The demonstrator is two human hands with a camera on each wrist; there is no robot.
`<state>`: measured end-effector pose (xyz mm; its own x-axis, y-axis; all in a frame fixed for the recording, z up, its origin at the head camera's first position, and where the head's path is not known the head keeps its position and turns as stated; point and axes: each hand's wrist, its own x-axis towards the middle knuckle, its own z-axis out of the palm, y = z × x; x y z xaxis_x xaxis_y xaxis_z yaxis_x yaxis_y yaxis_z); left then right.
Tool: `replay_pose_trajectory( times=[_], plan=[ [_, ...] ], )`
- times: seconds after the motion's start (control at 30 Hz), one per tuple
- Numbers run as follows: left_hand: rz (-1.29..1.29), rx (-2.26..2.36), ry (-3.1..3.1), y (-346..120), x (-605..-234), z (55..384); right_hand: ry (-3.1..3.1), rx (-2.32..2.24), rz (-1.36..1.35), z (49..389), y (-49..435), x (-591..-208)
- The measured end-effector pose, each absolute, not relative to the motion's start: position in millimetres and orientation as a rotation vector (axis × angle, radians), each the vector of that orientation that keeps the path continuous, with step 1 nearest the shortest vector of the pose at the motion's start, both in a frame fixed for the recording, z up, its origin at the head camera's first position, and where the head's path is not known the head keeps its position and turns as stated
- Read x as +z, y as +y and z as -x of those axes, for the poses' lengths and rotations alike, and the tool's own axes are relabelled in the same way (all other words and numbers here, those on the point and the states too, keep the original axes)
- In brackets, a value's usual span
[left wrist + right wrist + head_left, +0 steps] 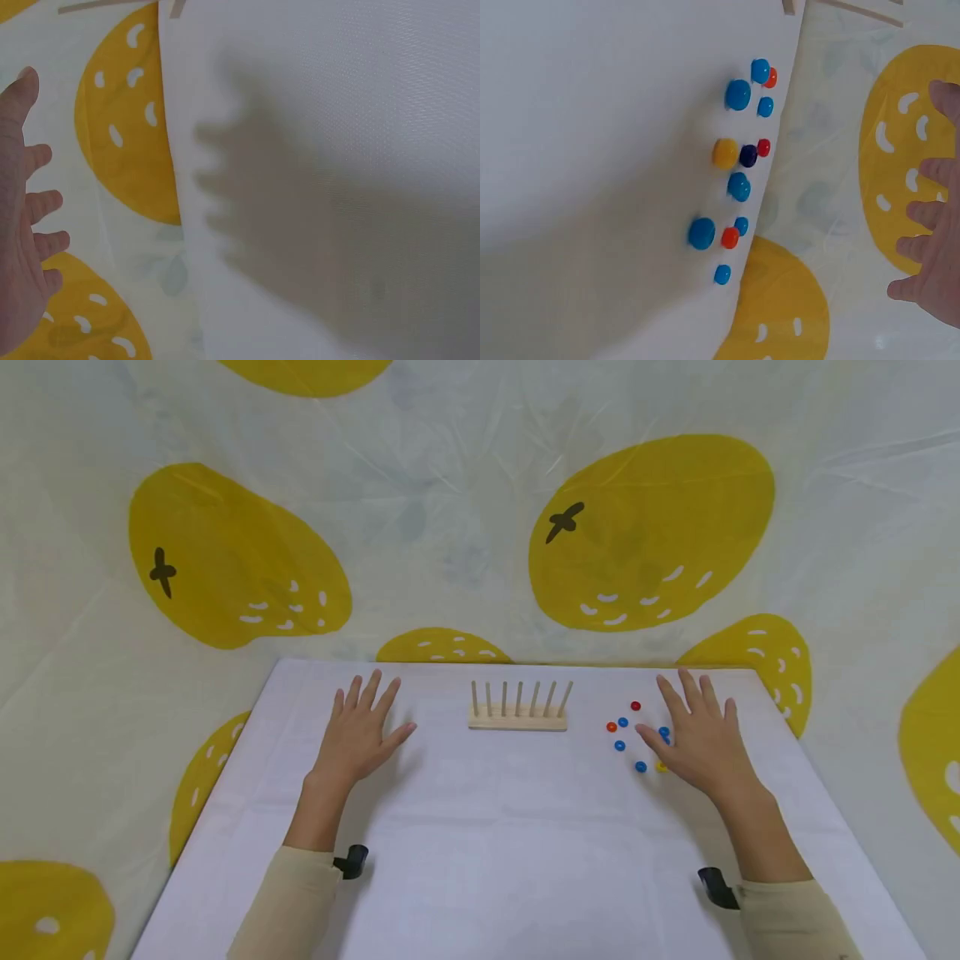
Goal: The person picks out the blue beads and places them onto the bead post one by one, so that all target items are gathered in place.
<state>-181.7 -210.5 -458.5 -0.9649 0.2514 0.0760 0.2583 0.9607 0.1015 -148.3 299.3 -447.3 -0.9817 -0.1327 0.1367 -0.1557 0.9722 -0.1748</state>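
My left hand (356,737) hovers over the left side of the table with its fingers spread, holding nothing. On the right my right hand (703,745) is also spread and holds nothing; from the head view it covers part of a group of small beads. Blue beads (738,95), a yellow bead (724,154), a dark blue bead (748,156) and red or orange beads (730,238) lie loose on the cloth in the right wrist view. Between the hands stands a wooden rack (517,722) with a row of several upright pegs, and no beads show on them.
A white cloth covers the table (480,860). Behind it hangs a pale curtain (450,527) with large yellow fruit shapes, close to the table's back edge. Each wrist wears a black strap piece, seen beside the left sleeve (288,902) and right sleeve (791,918).
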Motion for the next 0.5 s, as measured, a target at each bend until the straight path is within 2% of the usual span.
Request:
replay_pose_trajectory(
  times=[0.5],
  plan=[
    [0.424,-0.256,-3.081,-209.2,-457.5,185.9,-2.928,0.259,-0.28,145.5,320.7,-453.9]
  ],
)
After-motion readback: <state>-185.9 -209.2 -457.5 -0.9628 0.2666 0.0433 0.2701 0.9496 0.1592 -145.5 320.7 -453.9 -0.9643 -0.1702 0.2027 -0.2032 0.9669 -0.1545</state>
